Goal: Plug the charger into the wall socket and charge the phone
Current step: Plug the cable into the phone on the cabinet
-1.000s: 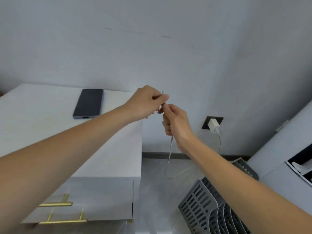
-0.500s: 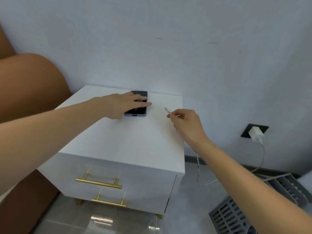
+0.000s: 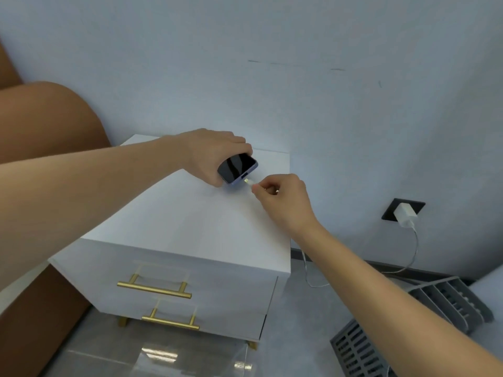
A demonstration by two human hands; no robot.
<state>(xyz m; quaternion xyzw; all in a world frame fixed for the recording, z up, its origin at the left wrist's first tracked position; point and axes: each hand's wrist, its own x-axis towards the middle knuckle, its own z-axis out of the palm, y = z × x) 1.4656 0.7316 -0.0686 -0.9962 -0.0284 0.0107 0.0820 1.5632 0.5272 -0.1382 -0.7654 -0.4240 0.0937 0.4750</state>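
Note:
My left hand grips a dark-screened phone and tilts it up off the white nightstand, its port end facing right. My right hand pinches the cable plug, whose tip sits just short of the phone's port. The white charger is plugged into the black wall socket at the right. Its cable hangs down in a loop and passes behind my right forearm.
The nightstand has two drawers with gold handles. A grey slatted rack lies on the floor at the lower right. A brown upholstered headboard stands to the left. The grey wall is close behind.
My left hand went from lying flat on the phone to gripping and tilting it up. My right hand brought the plug tip close to the phone's port.

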